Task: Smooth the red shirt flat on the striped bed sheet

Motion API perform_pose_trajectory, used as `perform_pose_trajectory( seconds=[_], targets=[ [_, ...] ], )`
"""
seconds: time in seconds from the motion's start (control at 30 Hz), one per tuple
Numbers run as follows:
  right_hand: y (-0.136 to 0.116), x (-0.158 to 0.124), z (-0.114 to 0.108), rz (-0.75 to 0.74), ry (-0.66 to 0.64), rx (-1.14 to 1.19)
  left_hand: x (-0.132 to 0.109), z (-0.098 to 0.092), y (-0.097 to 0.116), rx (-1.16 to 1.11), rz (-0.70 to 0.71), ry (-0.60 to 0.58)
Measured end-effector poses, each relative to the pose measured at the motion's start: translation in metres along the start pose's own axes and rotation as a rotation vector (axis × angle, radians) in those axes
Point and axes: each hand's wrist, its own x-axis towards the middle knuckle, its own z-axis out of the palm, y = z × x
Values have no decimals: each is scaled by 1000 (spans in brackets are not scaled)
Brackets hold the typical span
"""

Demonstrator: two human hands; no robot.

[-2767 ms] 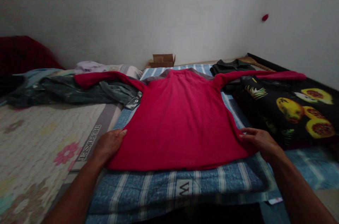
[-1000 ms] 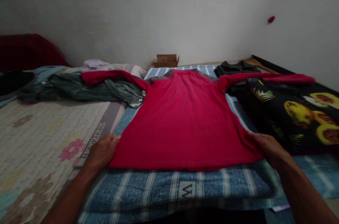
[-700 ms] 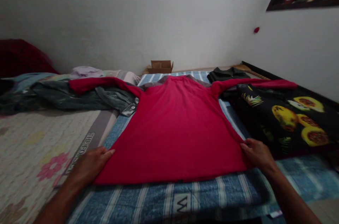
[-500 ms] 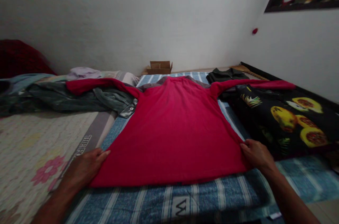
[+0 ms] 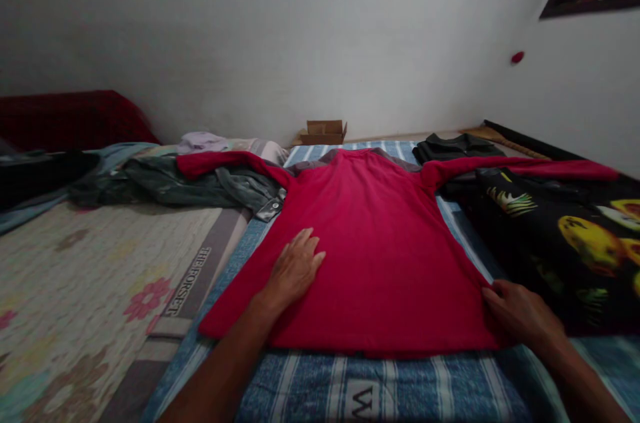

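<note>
A red long-sleeved shirt [image 5: 370, 256] lies spread flat, its collar end away from me and its hem towards me. Its sleeves stretch out to both sides, over other clothes. My left hand [image 5: 295, 266] rests on the left part of the shirt's body, fingers extended and slightly apart. At the lower right side edge, my right hand [image 5: 520, 310] pinches the cloth between thumb and fingers. Beneath the shirt is a blue and white striped cover [image 5: 300, 383].
Grey-green denim clothing [image 5: 165, 183] lies at left on a floral mat [image 5: 100, 270]. To the right are a black garment with fruit prints [image 5: 545, 236] and folded dark clothes [image 5: 455, 146]. A cardboard box [image 5: 323, 132] stands by the back wall.
My left hand has let go of the shirt's lower left edge and moved inward onto its body. My right hand keeps its hold. The view has shifted left.
</note>
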Motion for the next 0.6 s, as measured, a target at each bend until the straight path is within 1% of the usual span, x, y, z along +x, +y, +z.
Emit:
perform_pose_trajectory(
  seconds=[0.1, 0.2, 0.3, 0.47, 0.53, 0.6],
  targets=[
    [4, 1, 3, 0, -13, 46, 4, 18, -9, 36, -137, -37],
    [6, 3, 5, -3, -30, 65, 1, 22, -21, 25, -187, -73],
    [6, 3, 6, -5, -43, 58, -1, 20, -22, 2, -195, -88],
    [-3, 0, 1, 12, -37, 6, 1, 15, -14, 78, -251, -128],
    [-7, -1, -2, 19, -27, -13, 4, 10, -11, 107, -264, -163],
    [-11, -1, -5, 36, -12, -30, 8, 4, -3, 150, -258, -167]
  ],
)
